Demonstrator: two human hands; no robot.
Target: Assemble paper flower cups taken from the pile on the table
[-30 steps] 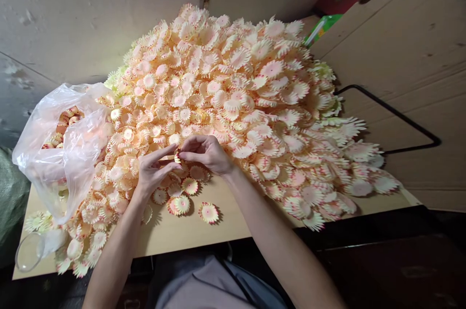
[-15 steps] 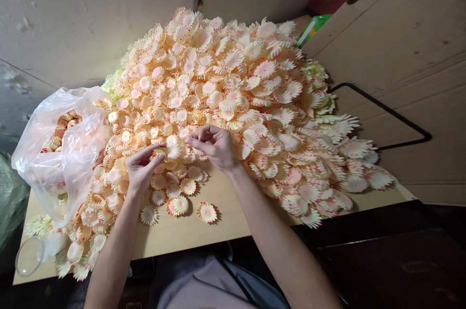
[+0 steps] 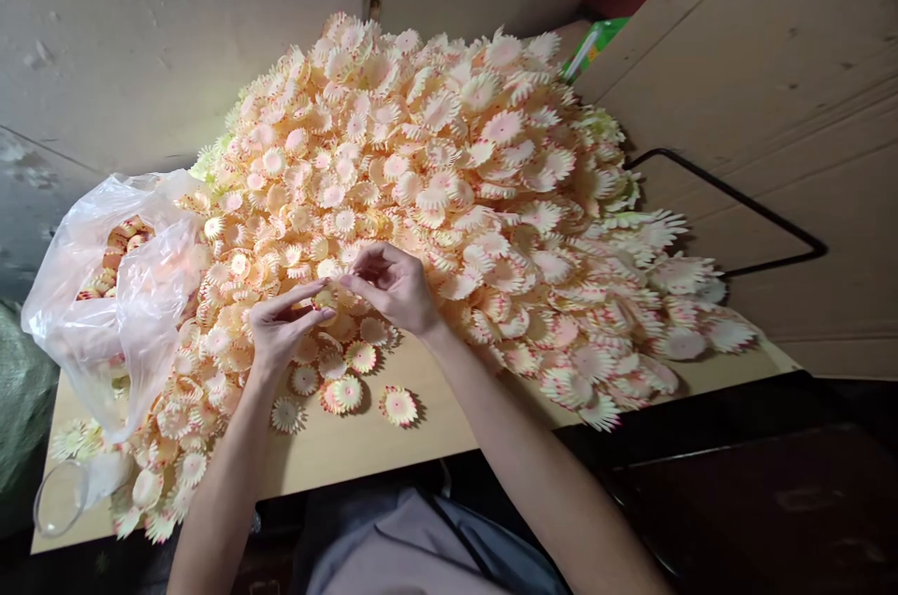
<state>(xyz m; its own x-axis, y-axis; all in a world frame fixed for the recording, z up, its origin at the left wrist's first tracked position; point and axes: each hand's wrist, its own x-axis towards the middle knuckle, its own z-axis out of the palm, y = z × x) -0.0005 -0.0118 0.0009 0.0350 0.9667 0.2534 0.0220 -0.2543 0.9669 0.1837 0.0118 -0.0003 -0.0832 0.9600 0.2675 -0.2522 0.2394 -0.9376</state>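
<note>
Before me is a big heap of artificial flower petals (image 3: 421,193), cream-coloured discs with frilled, pink-tipped edges. My left hand (image 3: 286,324) is at the heap's front, thumb and fingers closed round a small pale petal disc (image 3: 324,299) that is partly hidden. Close against its fingertips, my right hand (image 3: 391,284) has thumb and forefinger pinched together; what lies between them is too small to make out. Several loose petal discs lie just below the hands, among them one pink-centred disc (image 3: 398,406) apart on the table.
At the left a clear plastic bag (image 3: 151,305) holds small red-and-cream rolled pieces (image 3: 130,235). A transparent round container (image 3: 62,499) lies at the table's (image 3: 337,455) front left corner. Cardboard (image 3: 758,137) with a black metal bar (image 3: 744,193) stands on the right, a wall behind.
My hands have drawn together, the right shifting left and the left slightly right. The whitish petal disc seen between them earlier is now mostly hidden. The view has shifted slightly.
</note>
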